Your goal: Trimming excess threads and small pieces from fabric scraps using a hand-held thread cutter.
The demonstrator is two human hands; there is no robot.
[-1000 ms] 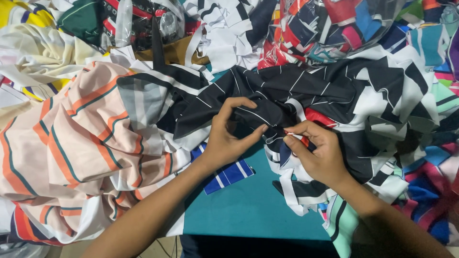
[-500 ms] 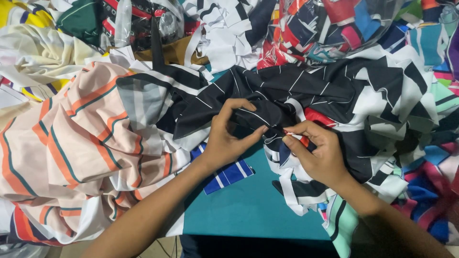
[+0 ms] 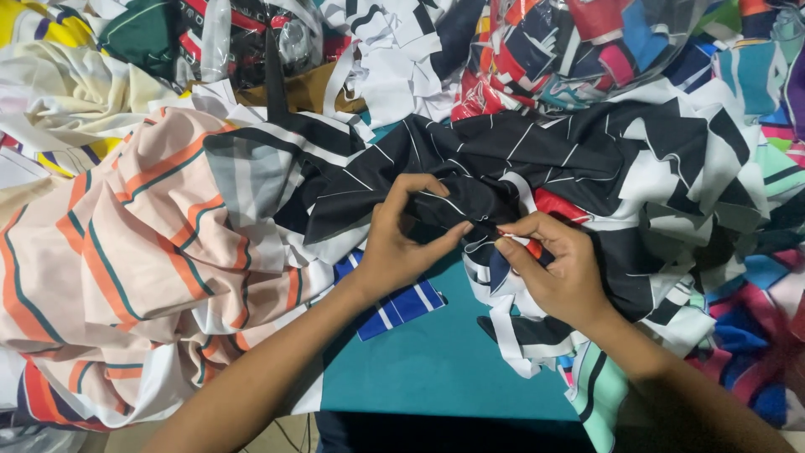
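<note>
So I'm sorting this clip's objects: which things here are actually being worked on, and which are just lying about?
In hand:
- black fabric with thin white lines, pinched by the left hand and the right hand

Lying about:
- peach striped cloth
- blue striped scrap
- clear bag of coloured scraps
- cream cloth
- teal table

Teal table top (image 3: 436, 369) in front of me, only a small patch of it bare. Rest was buried under fabric: peach cloth with orange and green stripes (image 3: 126, 260) on my left, cream and yellow pieces (image 3: 59, 84) far left, white scraps (image 3: 394, 59) at the top middle. Clear plastic bags of mixed coloured offcuts (image 3: 579, 46) sat along the far edge. Light was even, no hard shadows. Walls and floor weren't in view.
</note>
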